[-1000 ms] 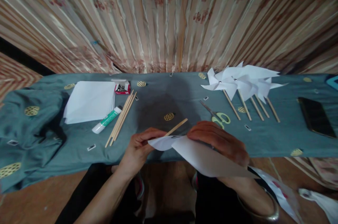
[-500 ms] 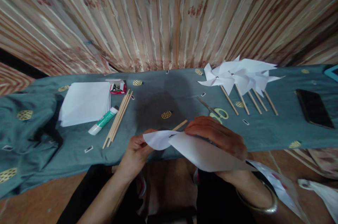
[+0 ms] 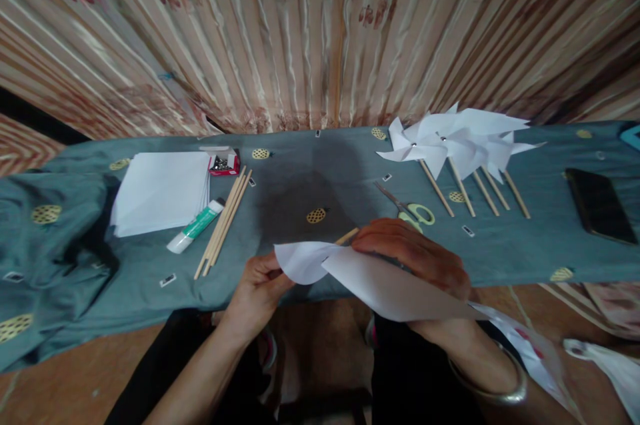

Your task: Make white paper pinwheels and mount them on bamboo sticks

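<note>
Above the table's near edge I hold a white paper pinwheel [image 3: 390, 285] with curled blades. My left hand [image 3: 263, 288] is closed on its left side, fingers pinched at the paper's edge. Over the right part lies my right hand [image 3: 413, 255], its fingers bent and gripping the pinwheel near the middle; the paper hides part of this hand. A wooden stick [image 3: 347, 235] pokes out behind the paper, just left of the right hand's fingertips. Just beyond that hand are scissors [image 3: 413, 211] with pale green handles.
On the left lie a stack of white paper [image 3: 163, 191], an open red box of pins [image 3: 223, 163], a green-and-white glue tube [image 3: 196, 227] and wooden sticks [image 3: 227, 221]. Several pinwheels [image 3: 457, 145] on sticks rest at the back right. A black phone [image 3: 600, 205] lies farther right.
Both hands keep hold of the pinwheel in almost the same place. The dark gap at the paper's centre looks smaller. The view has shifted slightly.
</note>
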`<state>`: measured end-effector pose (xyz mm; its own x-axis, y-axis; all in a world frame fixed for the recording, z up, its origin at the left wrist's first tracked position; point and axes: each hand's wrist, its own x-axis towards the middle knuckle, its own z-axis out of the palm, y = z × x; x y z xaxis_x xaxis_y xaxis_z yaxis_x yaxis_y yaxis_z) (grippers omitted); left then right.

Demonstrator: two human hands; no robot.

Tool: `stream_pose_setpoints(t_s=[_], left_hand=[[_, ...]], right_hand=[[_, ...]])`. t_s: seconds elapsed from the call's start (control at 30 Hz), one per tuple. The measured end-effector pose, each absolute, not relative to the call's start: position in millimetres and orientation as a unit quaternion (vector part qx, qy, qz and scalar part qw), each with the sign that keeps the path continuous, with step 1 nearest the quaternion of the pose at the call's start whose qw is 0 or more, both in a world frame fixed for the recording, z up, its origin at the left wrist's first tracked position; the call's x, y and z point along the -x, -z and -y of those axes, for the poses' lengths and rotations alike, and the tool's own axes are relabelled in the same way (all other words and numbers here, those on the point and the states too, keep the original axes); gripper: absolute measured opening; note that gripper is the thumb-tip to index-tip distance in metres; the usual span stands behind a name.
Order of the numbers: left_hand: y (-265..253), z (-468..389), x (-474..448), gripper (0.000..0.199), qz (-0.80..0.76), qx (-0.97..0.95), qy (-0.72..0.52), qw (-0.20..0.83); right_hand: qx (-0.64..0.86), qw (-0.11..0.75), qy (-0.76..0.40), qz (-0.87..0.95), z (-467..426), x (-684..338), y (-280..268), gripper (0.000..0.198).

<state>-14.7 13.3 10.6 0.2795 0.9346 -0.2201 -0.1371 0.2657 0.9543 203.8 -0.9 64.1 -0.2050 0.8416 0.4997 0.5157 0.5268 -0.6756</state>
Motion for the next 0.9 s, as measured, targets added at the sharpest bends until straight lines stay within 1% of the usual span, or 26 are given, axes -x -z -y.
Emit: stream_pose_setpoints(t_s=[0.2, 0.37, 0.57, 0.7, 0.9], left_hand=[[-8.1, -13.2, 17.0, 0.026, -0.459, -0.465, -0.405, 0.639], [-9.0, -12.3, 16.4, 0.024, -0.461, -0.457, -0.415, 0.638], [-5.6, -11.6, 17.8, 0.027, -0.471, -0.453, -0.411, 0.635], [-7.0, -10.6, 17.5, 0.026, -0.475, -0.448, -0.394, 0.646], [-9.3, -10.0, 16.0, 0.023, -0.449, -0.425, -0.413, 0.668]], right_hand=[[0.453, 0.438, -0.183, 0.754, 1.1, -204.3, -62.4, 0.015], [0.455, 0.436, -0.187, 0.754, 1.7, -204.9, -63.2, 0.015], [0.453, 0.429, -0.186, 0.759, 1.0, -204.5, -63.2, 0.017], [0.455, 0.427, -0.182, 0.760, 1.3, -204.4, -61.5, 0.016], [0.450, 0.431, -0.183, 0.760, 2.5, -204.0, -61.8, 0.015]])
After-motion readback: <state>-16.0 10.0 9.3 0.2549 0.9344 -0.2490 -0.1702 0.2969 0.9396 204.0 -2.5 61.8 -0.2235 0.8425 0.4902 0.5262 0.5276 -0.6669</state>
